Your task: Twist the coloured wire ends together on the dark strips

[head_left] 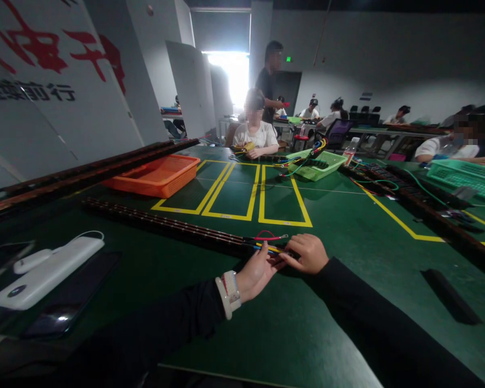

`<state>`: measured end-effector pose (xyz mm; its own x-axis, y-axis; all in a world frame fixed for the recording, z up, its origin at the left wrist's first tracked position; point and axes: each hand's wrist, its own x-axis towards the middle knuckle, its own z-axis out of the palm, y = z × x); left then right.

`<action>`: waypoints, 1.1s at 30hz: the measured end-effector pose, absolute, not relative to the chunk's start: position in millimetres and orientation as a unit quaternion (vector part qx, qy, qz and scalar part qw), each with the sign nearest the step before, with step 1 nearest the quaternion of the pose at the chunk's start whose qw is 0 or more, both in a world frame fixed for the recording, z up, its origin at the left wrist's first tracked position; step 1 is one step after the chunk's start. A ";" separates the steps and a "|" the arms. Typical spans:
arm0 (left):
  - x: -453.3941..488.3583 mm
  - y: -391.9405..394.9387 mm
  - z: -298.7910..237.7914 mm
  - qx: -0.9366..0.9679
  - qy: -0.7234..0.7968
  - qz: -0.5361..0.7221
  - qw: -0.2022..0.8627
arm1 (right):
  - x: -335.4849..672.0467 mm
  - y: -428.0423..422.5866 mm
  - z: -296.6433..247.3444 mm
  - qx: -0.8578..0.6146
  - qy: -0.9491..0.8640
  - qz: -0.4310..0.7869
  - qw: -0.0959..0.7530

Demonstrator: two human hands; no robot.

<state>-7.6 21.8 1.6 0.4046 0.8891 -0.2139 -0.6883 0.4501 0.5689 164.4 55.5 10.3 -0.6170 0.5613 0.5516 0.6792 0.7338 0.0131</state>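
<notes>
Yellow wire (274, 249) runs between the two hands (255, 274) (309, 253).

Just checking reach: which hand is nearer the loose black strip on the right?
Right. The right hand is left of the black strip, apart from it; the left hand is farther left.

Red wire (271, 238), yellow wire (275, 249), green table (283, 318), orange basket (173, 182)

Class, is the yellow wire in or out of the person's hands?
In: the left hand has its thumb across the yellow wire, which runs on to the right hand.
</notes>
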 end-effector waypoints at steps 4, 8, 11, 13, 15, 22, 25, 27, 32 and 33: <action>-7.6 22.9 2.0 0.192 0.258 0.485 0.813 | 161.7 57.9 5.6 -0.364 -0.887 -0.122 0.255; -9.4 22.9 5.0 0.197 0.268 0.474 0.815 | 160.9 62.8 -1.0 -0.399 -0.882 0.001 0.252; -10.2 21.9 7.5 0.212 0.279 0.471 0.809 | 158.8 65.3 -1.6 -0.435 -0.844 0.101 0.297; -10.0 21.1 8.4 0.219 0.288 0.477 0.801 | 156.8 67.2 -0.8 -0.451 -0.819 0.140 0.324; -9.3 20.6 8.4 0.225 0.290 0.486 0.794 | 155.1 70.4 -0.6 -0.467 -0.799 0.164 0.340; -9.1 22.4 6.8 0.235 0.291 0.468 0.801 | 150.3 84.8 -7.8 -0.516 -0.715 0.256 0.395; -10.2 22.4 7.6 0.227 0.279 0.468 0.807 | 150.8 81.4 -10.5 -0.553 -0.711 0.220 0.375; -10.9 22.4 8.1 0.219 0.279 0.470 0.809 | 153.3 75.6 -10.2 -0.592 -0.712 0.147 0.347; -11.3 23.8 6.1 0.200 0.268 0.465 0.819 | 161.9 55.8 -1.4 -0.572 -0.759 -0.026 0.311; -11.2 24.1 5.2 0.200 0.265 0.466 0.820 | 162.7 51.8 0.4 -0.543 -0.782 -0.041 0.302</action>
<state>-11.2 24.1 5.2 0.4247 0.8705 -0.2487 -0.6588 0.4856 0.5747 162.7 51.8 0.4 -0.2273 0.8253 0.5170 0.8749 0.4062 -0.2637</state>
